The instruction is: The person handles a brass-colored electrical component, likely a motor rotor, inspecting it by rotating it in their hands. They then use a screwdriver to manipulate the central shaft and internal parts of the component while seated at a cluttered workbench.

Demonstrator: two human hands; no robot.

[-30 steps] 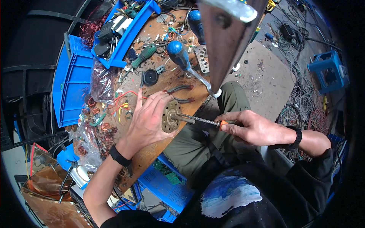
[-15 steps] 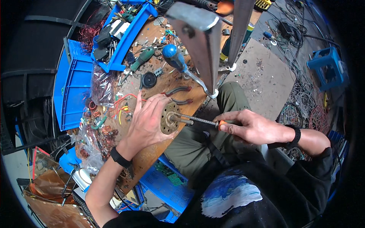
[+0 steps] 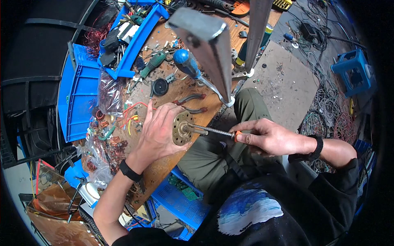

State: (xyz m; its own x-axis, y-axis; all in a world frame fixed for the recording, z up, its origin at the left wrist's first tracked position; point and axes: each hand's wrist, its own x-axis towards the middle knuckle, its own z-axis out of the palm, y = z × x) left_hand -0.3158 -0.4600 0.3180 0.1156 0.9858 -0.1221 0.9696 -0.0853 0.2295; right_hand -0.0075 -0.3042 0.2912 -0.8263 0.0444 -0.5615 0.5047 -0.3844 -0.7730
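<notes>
Left hand (image 3: 158,131): grip wrapped round the left side of a metal disc (image 3: 179,130), so that edge is covered and I can't see every finger.
Metal disc: just the one, middle of the frame, tilted, by the near edge of the tabletop (image 3: 162,170). Can't tell if it's touching the wood. Ring of holes, some covered, so no full count. One short rod (image 3: 200,131) sticks out rightward.
Right hand (image 3: 262,137): grip closed on one orange-handled tool (image 3: 217,130), right of centre. Fingers hide most of the handle; the tip's by the disc's middle, but in it or against it? No clue.
Pliers (image 3: 192,97): one pair, I think. Two handles showing, head end hard to make out.
Screwdrivers: two I'd swear to, a green-handled screwdriver (image 3: 154,63) and a blue-handled screwdriver (image 3: 186,63), upper middle.
Steel bars: two, near bar (image 3: 213,57) blurry and blocking stuff, far bar (image 3: 256,33) cut off up top.
Stool (image 3: 352,71): one, blue, right side.
</notes>
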